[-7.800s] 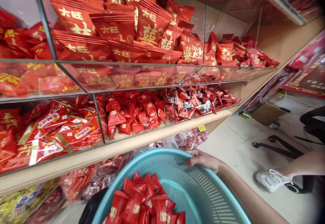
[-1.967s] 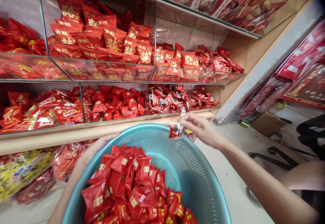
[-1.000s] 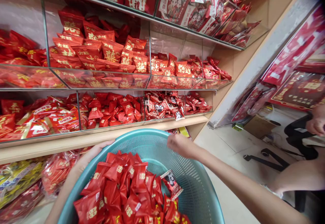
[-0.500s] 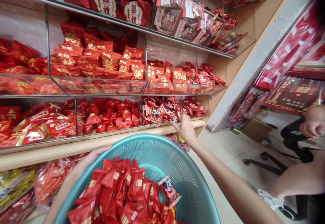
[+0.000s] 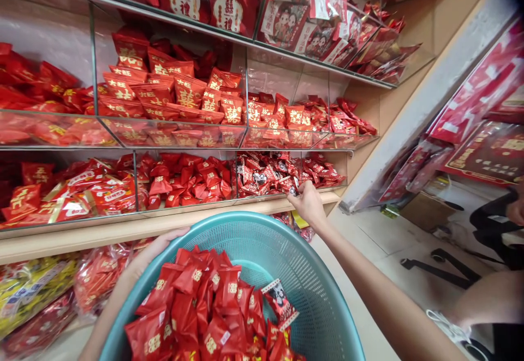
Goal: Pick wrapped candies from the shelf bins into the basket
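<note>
My left hand [image 5: 158, 246] is closed on the left rim of a teal plastic basket [image 5: 323, 273], its fingers partly hidden by the wall. Many red snack packets [image 5: 227, 290] with gold print are heaped in the basket. One packet with a black-and-white picture [image 5: 280, 302] leans at the heap's right side. My right hand [image 5: 310, 203] is at the front edge of a low shelf bin holding small red, black and white packets [image 5: 262, 175]. Its fingers are curled together, and a packet shows by the fingertips; whether they pinch it is unclear.
Glass-divided shelves [image 5: 196, 141] hold more red packets in several bins. Bagged goods [image 5: 36, 290] sit below the wooden ledge [image 5: 94, 235]. On the right, another person's leg [image 5: 487, 301] and black metal legs [image 5: 442, 268] stand on the tiled floor.
The whole view has shifted slightly, so the shelves and basket appear farther right. My right hand stays at the same bin, and the left keeps hold of the basket.
</note>
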`<state>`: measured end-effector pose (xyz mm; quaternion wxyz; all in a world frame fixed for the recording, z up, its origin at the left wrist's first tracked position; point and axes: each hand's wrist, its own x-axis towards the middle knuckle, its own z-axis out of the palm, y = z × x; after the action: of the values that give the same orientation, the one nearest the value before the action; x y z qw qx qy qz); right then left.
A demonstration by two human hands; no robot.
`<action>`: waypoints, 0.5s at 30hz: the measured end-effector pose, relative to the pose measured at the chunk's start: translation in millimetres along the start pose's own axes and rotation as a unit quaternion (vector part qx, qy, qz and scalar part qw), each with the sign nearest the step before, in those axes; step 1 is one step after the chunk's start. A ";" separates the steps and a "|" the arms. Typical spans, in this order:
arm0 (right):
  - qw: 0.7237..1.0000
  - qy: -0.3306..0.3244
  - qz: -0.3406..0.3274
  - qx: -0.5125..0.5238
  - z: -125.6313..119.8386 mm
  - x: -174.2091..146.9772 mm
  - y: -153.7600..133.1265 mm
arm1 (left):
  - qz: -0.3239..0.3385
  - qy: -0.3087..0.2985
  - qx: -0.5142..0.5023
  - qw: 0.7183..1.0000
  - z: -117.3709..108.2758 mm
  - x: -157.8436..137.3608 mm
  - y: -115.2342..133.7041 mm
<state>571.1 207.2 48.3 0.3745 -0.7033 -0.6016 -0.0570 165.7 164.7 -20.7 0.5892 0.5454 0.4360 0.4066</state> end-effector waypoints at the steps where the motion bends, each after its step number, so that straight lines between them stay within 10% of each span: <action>1: 1.000 -0.003 0.004 0.004 -0.9 0.7 -0.1 | 0.016 -0.005 0.011 1.000 -1.6 -0.1 -3.1; 15: 0.934 -0.120 0.175 0.288 -16.5 -5.5 -8.0 | 0.047 0.023 0.069 0.996 18.1 -14.7 15.8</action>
<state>568.6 192.9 60.8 0.4901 -0.6610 -0.4998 0.2701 178.7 146.6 -3.4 0.5206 0.5950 0.4501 0.4152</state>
